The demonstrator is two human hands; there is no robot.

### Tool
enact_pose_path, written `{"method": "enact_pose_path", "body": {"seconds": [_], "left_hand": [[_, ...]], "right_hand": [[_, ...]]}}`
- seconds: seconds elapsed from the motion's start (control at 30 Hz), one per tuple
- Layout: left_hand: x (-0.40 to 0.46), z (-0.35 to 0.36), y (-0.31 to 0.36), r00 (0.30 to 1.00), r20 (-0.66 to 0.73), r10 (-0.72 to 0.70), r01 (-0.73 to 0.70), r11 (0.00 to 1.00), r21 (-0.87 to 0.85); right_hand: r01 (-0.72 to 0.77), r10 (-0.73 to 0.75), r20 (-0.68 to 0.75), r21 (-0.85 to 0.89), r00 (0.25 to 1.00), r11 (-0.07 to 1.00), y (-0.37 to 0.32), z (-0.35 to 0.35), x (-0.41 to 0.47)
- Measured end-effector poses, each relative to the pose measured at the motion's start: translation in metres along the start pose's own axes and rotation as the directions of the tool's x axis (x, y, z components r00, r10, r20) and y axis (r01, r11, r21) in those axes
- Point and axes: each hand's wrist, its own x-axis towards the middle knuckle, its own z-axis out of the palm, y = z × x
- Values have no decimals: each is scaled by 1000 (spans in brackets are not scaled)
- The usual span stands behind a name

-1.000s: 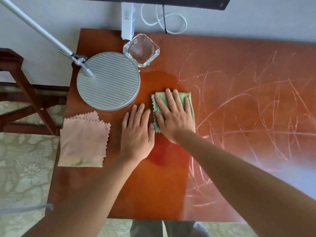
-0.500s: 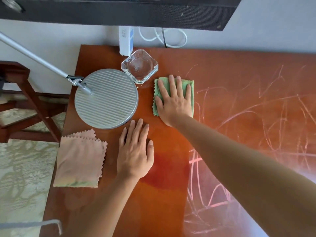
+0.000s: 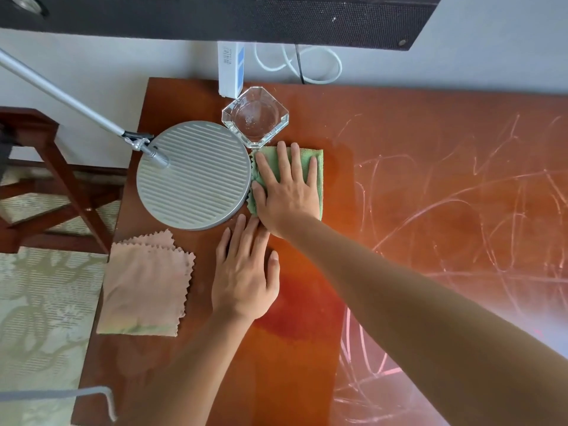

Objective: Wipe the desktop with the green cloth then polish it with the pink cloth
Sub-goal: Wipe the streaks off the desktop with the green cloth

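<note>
Pressing green cloth [image 3: 316, 167] flat under my right hand [image 3: 285, 192], fingers straight, wedged against lamp base [image 3: 193, 175] at 9 o'clock and ashtray [image 3: 255, 116] at 12. Unwiped table [image 3: 430, 195] lies at 3. Left hand [image 3: 244, 278] flat, empty, nearer pink cloth [image 3: 144, 284].

The glossy reddish-brown wooden desktop [image 3: 415, 155], streaked with pale scribble marks, carries a round ribbed grey lamp base [image 3: 193, 175], a square clear glass ashtray [image 3: 255, 116], a folded green cloth [image 3: 318, 167] and a folded pink cloth [image 3: 144, 287].
</note>
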Motion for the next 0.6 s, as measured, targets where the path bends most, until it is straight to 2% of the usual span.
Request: {"method": "enact_pose_path", "body": {"seconds": [0.13,0.27,0.4,0.6], "left_hand": [[0,-1,1,1000,5,-6,6,1000,9],[-1,0,0,1000,12,1,-2,1000,17],[-1,-1,1,1000,16,-3,3,1000,21],[-1,1,0,1000,11,-3,3,1000,2]], "right_hand": [[71,-71,-8,-26,997,997,26,-4,3],[-21,21,-18,-28,1000,999,57,-10,4],[-51,51,-11,-37,999,998,57,-12,8],[-103,102,-10,-53,995,993,72,-22,61]]}}
